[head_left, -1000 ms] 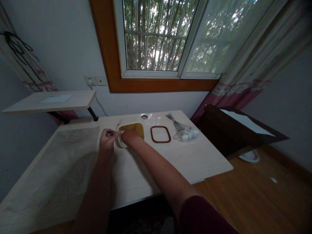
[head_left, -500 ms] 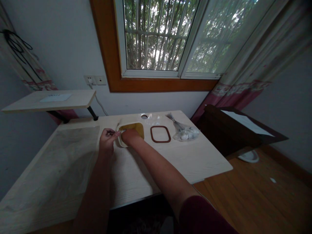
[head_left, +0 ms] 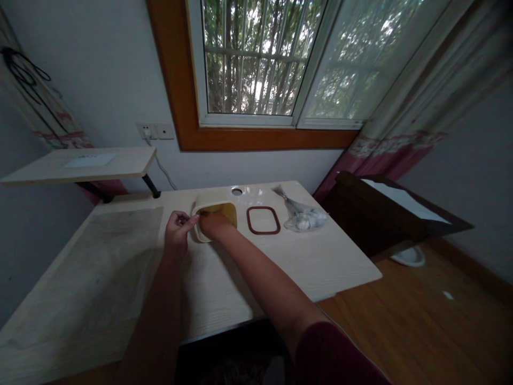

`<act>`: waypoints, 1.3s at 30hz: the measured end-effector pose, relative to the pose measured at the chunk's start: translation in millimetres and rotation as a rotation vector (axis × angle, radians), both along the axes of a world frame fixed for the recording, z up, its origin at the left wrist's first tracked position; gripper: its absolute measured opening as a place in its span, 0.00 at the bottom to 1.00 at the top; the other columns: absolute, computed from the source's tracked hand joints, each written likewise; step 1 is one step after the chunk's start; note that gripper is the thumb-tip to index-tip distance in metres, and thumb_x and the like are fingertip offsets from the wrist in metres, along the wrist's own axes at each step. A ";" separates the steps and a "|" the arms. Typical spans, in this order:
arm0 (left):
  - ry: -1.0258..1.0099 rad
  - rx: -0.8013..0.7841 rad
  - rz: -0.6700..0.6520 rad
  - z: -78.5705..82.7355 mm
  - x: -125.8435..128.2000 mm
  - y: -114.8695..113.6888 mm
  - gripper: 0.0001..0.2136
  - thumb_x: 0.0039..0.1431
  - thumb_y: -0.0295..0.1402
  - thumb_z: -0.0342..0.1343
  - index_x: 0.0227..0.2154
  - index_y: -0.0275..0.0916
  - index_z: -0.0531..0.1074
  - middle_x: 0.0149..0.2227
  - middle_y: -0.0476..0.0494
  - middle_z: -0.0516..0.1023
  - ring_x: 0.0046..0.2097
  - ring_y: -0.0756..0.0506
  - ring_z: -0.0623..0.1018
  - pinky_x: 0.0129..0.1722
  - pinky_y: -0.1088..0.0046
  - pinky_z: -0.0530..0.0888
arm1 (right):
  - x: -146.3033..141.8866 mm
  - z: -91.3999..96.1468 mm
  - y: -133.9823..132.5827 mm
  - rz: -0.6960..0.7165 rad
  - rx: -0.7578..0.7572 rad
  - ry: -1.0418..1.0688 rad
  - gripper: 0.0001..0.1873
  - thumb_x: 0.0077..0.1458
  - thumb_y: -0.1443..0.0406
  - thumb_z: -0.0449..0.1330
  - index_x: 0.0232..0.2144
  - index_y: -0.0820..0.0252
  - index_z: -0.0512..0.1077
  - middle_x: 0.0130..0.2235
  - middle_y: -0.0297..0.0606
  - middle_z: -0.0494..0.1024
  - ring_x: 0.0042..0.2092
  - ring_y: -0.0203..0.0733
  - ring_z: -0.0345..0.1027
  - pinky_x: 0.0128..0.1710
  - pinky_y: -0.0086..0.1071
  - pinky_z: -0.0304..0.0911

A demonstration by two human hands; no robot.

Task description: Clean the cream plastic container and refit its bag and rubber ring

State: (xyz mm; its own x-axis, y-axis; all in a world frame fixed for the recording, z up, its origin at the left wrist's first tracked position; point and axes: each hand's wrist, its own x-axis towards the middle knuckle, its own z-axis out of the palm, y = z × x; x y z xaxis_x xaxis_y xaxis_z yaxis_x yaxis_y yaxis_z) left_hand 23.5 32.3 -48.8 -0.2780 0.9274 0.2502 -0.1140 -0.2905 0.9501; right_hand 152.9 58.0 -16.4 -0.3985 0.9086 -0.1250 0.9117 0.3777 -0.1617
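Note:
A pale cream box [head_left: 212,198] with a yellowish inside stands near the table's back edge, its opening towards me. My right hand [head_left: 214,223] is at that opening with its fingers curled in, and they hide part of the inside. Just left of the box is my left hand [head_left: 176,227], closed, its thumb stretched to the box's left rim and the other fingers bent. Whatever lies between the fingers of either hand is too small or hidden to name. A reddish-brown rounded square ring [head_left: 263,233] lies flat to the right of the box.
Further right lies a knotted clear plastic bag [head_left: 306,218] of whitish pieces. A clear sheet [head_left: 100,256] covers the left of the table [head_left: 288,272]. A raised shelf [head_left: 88,174] stands at the back left; a dark brown piece of furniture [head_left: 360,214] stands beyond the right edge.
A small pale piece seen between my fingertips is no longer visible, and my right fingers have shifted slightly at the box's opening. More of the box's top shows; the ring and bag stay put.

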 end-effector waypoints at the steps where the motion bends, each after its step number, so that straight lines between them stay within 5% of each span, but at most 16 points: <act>1: 0.001 0.004 0.001 -0.8 0.0 0.3 0.17 0.42 0.38 0.70 0.28 0.40 0.67 0.25 0.53 0.64 0.27 0.51 0.64 0.27 0.75 0.61 | 0.5 -0.8 -0.4 -0.002 0.006 0.009 0.23 0.69 0.63 0.43 0.54 0.65 0.73 0.54 0.53 0.77 0.52 0.52 0.75 0.49 0.39 0.70; 16: 0.019 0.025 -0.003 4.4 8.0 -1.8 0.17 0.45 0.41 0.68 0.27 0.41 0.65 0.25 0.53 0.63 0.26 0.51 0.63 0.26 0.75 0.60 | 1.8 -1.4 -2.8 -0.038 0.063 0.058 0.22 0.68 0.63 0.43 0.58 0.62 0.67 0.57 0.53 0.74 0.51 0.53 0.75 0.48 0.42 0.70; 32: 0.094 0.057 -0.043 10.7 19.7 -4.5 0.14 0.49 0.40 0.66 0.28 0.40 0.66 0.26 0.53 0.63 0.27 0.51 0.63 0.29 0.74 0.61 | 9.4 -7.5 2.0 -0.306 0.149 0.066 0.22 0.66 0.66 0.47 0.55 0.74 0.69 0.48 0.64 0.78 0.48 0.54 0.77 0.44 0.41 0.72; 39: 0.323 0.162 0.017 29.4 28.3 0.3 0.12 0.50 0.40 0.66 0.27 0.39 0.69 0.32 0.49 0.67 0.33 0.49 0.69 0.35 0.74 0.66 | 14.8 -5.9 6.7 -0.269 0.051 0.076 0.20 0.64 0.64 0.49 0.43 0.67 0.79 0.45 0.58 0.81 0.47 0.53 0.77 0.45 0.40 0.71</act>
